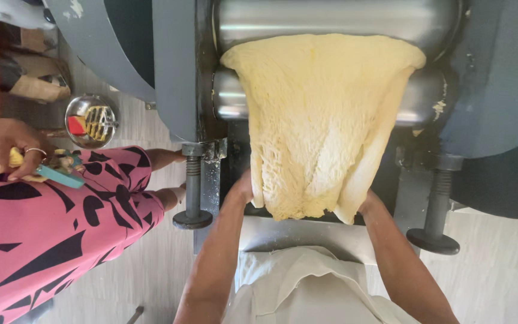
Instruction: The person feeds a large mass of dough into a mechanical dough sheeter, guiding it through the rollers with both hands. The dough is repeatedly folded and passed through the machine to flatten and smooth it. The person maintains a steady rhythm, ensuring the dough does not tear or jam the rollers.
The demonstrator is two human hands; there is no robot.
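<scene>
- Head view, centre of the frame: a broad sheet of pale yellow dough [322, 120] hangs from between two steel rollers [337, 21] of a grey rolling machine [175, 66]. Its long axis runs from the upper centre of the frame down to just below the middle.
- The sheet is widest at the top, where it leaves the rollers, and narrows to a ragged lower edge.
- The left hand [246, 187] sits at the lower left corner of the sheet, just left of centre. Only the wrist and the heel of the hand show; the fingers go under the dough, so they seem to be holding it from beneath, but the grip itself cannot be told.
- The right hand [369, 204] meets the lower right corner, slightly lower in the frame than the left. It too is mostly covered by the sheet and looks to be supporting it from below; whether its fingers are closed cannot be told.
- The dough therefore lies above and between both hands, touching each, and neither hand is clearly the nearer.
- Both forearms rise from the bottom centre, either side of a white garment [307, 288].
- Left edge: a second person in a pink patterned dress [49, 228], whose hand [10, 153] holds a yellow cloth and a teal item, stands well apart from the dough.
</scene>
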